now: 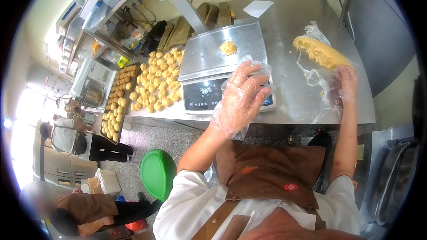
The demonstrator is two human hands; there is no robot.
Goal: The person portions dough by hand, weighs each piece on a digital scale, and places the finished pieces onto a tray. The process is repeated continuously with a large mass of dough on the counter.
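My left hand (pixel 243 95), in a clear plastic glove, hovers over the front of the digital scale (pixel 200 91) with its fingers apart and nothing seen in it. Just beyond the fingertips, a small lump of yellow dough (pixel 228 48) rests on the steel weighing plate (pixel 206 53). To the right, my gloved right hand (pixel 347 81) grips the near end of a long yellow dough log (pixel 323 51); the fingers partly hide that end. The log's near-left side is torn and ragged. Crumpled plastic film (pixel 313 78) lies beside and under it.
Several dough pieces (pixel 156 83) cover the steel table (pixel 287 106) left of the scale, next to a tray of dough balls (pixel 115 113). Wrapped blocks (pixel 180 33) and white paper (pixel 258 8) lie behind. A green bin (pixel 158 175) and two people (pixel 88 206) are at left.
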